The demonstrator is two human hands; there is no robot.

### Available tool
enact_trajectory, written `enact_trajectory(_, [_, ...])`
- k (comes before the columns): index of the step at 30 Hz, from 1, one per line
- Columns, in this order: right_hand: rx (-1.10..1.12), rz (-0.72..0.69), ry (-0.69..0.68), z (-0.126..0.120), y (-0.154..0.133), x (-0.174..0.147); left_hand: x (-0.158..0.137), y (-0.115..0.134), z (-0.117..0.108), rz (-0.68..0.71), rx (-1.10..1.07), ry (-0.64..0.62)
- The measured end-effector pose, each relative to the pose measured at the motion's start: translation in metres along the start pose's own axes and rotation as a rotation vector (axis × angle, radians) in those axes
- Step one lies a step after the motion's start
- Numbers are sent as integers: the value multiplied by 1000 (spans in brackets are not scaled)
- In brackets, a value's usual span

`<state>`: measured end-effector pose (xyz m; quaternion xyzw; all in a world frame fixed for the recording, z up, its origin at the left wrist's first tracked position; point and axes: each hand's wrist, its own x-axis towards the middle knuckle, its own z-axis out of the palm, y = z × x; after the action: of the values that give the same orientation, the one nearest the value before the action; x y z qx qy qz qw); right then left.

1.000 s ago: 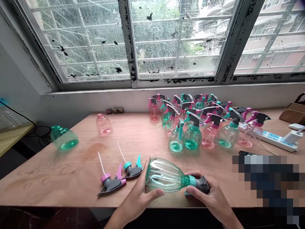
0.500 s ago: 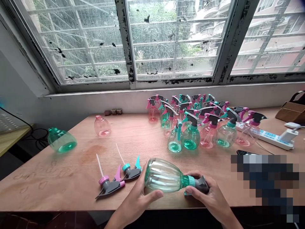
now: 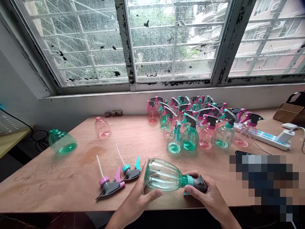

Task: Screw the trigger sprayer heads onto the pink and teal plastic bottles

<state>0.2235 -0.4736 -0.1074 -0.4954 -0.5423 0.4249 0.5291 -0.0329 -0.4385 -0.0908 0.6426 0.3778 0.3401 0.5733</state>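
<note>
A clear green spray bottle (image 3: 163, 175) lies sideways between my hands, above the table's front part. Its base is cupped by my left hand (image 3: 139, 190), fingers behind it and thumb in front. My right hand (image 3: 205, 190) is closed round the teal collar and dark grey spray head (image 3: 199, 183) at the neck. Left of my left hand, a pink-collared spray head (image 3: 110, 186) and a teal-collared spray head (image 3: 130, 171) lie on the table, their tubes pointing up. The fingertips behind the bottle are partly hidden.
Several spray bottles (image 3: 190, 138) with heads stand grouped at the back right. A headless pink bottle (image 3: 103, 128) and a headless green bottle (image 3: 62, 143) are at the left. A power strip (image 3: 269, 140), phone (image 3: 243, 153) and brown bag (image 3: 290, 109) are at the right.
The view has shifted slightly. My hands still hold the green spray bottle in nearly the same pose; no thing has been taken up or let go.
</note>
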Motion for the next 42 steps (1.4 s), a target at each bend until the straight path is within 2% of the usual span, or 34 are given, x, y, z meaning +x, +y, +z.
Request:
enact_trajectory(11, [42,-8,34,2,1,0,1,0,2,43,13,3])
enact_trajectory(18, [20,-13,37,2,-1,0,1,-6,-2,4,-9,-11])
enact_trajectory(25, [129,-4,24,2,0,-1,3,-2,1,40,-2,-2])
enact_trajectory(33, [59,-21,24,2,2,-1,1,-6,-2,12,-19,-2])
enact_trajectory(42, [84,-6,16,1,0,-1,3,0,1,26,-18,-28])
